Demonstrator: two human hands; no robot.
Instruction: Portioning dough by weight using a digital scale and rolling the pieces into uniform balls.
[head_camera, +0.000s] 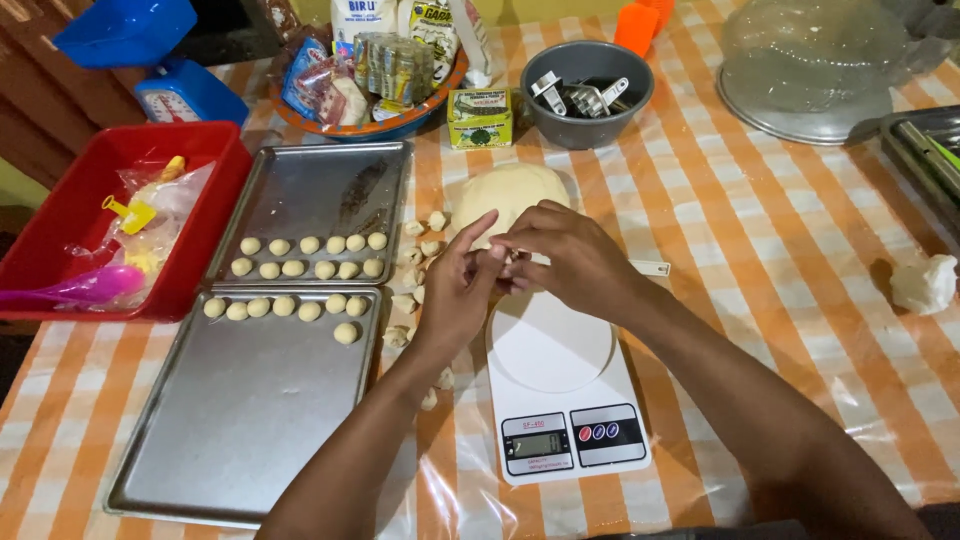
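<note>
Near baking tray (240, 420): bare metal, brushed and dull-glossy, with faint smears. Far baking tray (320, 190): the same metal, marked by a dark streak. Dough balls (310, 268): pale, smooth, matt. Dough mound (505, 195): soft and matt, its surface slightly uneven. Kitchen scale (560, 400): smooth white plastic with a glossy display panel. Table cover (760, 260): orange-and-white checked cloth under a clear, shiny plastic film that wrinkles and catches light. Red tub (60, 225): glossy moulded plastic, holding crinkled clear bags. Grey bowl (587, 95): matt plastic, containing bright metal cutters. Domed lid (810, 60): translucent, cloudy plastic.
</note>
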